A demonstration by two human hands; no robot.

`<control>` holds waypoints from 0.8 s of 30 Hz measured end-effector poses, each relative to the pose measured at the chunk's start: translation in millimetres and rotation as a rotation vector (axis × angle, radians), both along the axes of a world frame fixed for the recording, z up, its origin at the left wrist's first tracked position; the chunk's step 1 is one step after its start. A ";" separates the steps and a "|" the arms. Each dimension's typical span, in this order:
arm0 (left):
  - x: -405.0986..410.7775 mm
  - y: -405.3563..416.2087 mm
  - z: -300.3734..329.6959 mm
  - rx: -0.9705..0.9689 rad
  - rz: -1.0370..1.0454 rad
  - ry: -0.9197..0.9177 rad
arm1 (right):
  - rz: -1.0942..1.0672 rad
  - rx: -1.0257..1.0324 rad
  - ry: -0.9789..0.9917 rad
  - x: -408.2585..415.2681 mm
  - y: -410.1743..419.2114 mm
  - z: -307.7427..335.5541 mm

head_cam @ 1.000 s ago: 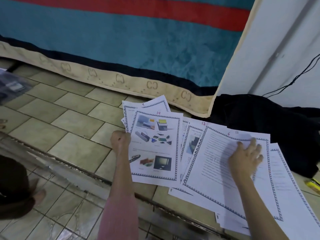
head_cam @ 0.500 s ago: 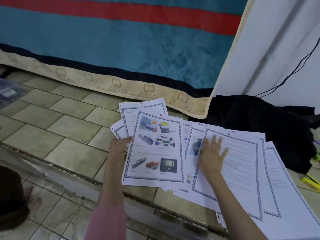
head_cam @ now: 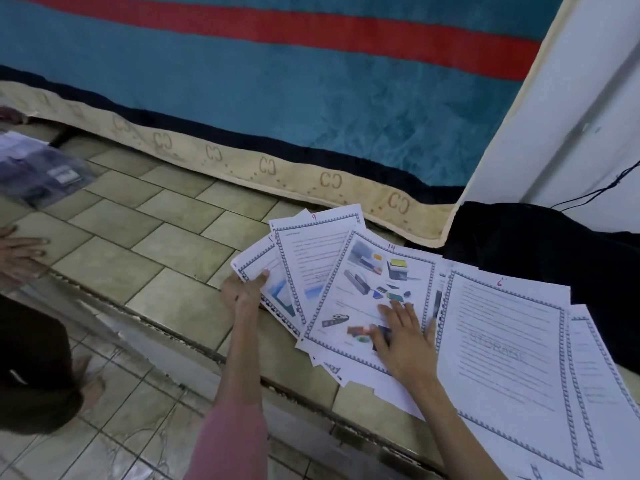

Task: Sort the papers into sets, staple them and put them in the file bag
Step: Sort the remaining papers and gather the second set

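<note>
Where the tiled floor (head_cam: 114, 220) meets the blanket's beige hem (head_cam: 242, 168), bordered papers (head_cam: 502, 341) lie fanned, their right edge just beside dark cloth (head_cam: 540, 251). Left hand (head_cam: 242, 292): grip pinching the leftmost sheets (head_cam: 256, 261) at their edge. Right hand (head_cam: 405, 337): fingers straight, pressed flat on the glossy pictured sheet marked 14 (head_cam: 374, 292). Bare tiles extend leftward to a blurred translucent file bag (head_cam: 38, 171).

Tiled floor (head_cam: 145, 216), teal blanket (head_cam: 277, 98), white wall (head_cam: 588, 140)
</note>
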State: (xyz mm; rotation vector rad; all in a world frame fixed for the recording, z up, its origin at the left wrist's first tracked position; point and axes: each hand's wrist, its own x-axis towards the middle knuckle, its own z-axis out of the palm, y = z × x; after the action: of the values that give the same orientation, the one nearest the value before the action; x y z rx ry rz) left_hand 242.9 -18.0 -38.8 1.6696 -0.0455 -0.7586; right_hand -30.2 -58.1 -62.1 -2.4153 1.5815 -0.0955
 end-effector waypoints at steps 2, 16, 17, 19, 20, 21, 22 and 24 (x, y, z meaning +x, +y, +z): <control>8.1 -5.1 -21.6 0.022 -0.016 -0.019 | -0.027 -0.016 -0.025 -2.9 1.8 -1.2; -52.3 -28.6 35.3 0.270 -0.164 -0.338 | -0.055 0.021 -0.030 -6.4 2.9 -4.0; -56.8 -32.6 37.0 0.287 -0.179 -0.263 | -0.053 0.025 -0.036 -7.1 2.8 -4.8; -61.3 -36.9 40.6 0.299 -0.197 -0.201 | -0.034 0.034 -0.048 -8.1 2.6 -5.3; -60.7 -37.2 40.9 0.301 -0.217 -0.214 | -0.016 0.042 -0.052 -8.8 2.5 -5.0; -58.3 -36.8 37.6 0.301 -0.231 -0.241 | 0.001 0.051 -0.059 -9.8 2.4 -4.2; -53.6 -35.0 33.0 0.295 -0.218 -0.270 | 0.010 0.065 -0.075 -10.7 2.1 -2.4; -44.6 -30.1 27.6 0.307 -0.140 -0.351 | 0.017 0.131 -0.152 -13.9 -0.1 3.2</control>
State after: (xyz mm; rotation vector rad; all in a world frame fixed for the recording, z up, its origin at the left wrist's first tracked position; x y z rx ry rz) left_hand 198.3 -48.1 -11.1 2.0962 -0.3081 -0.5879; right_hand -44.2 -58.2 -58.9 -2.2646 1.4532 -0.1635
